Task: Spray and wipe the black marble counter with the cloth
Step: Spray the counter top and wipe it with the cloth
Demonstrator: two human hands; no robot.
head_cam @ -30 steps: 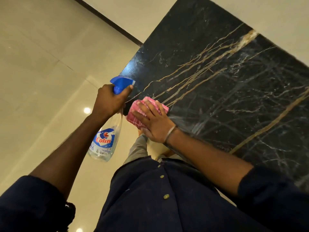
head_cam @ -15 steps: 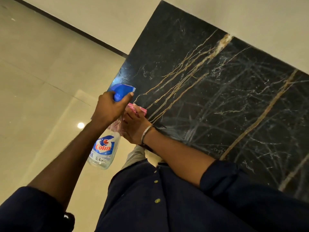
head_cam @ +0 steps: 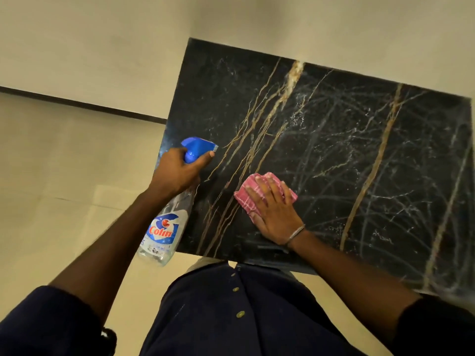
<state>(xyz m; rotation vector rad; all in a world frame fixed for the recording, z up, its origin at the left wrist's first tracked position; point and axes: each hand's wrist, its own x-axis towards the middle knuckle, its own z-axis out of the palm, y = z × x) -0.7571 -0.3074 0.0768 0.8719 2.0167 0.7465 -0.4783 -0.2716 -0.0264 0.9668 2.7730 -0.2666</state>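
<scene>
The black marble counter [head_cam: 334, 155] with gold and white veins fills the centre and right. A folded pink checked cloth [head_cam: 248, 195] lies flat on it near the front left part. My right hand [head_cam: 273, 211] presses down on the cloth with fingers spread. My left hand [head_cam: 177, 170] grips the neck of a clear spray bottle [head_cam: 164, 232] with a blue trigger head and a Colin label. The bottle hangs at the counter's left edge, its nozzle pointing right over the marble.
A cream wall [head_cam: 334, 21] runs behind the counter. Pale glossy floor tiles [head_cam: 51, 176] spread to the left, with a dark skirting strip [head_cam: 77, 105] at the wall's foot. My dark blue shirt [head_cam: 231, 317] is close against the counter's front edge.
My right hand has slid the cloth from the counter's left front edge rightward onto the marble. The bottle stays in my left hand. The view has turned to face the counter more squarely.
</scene>
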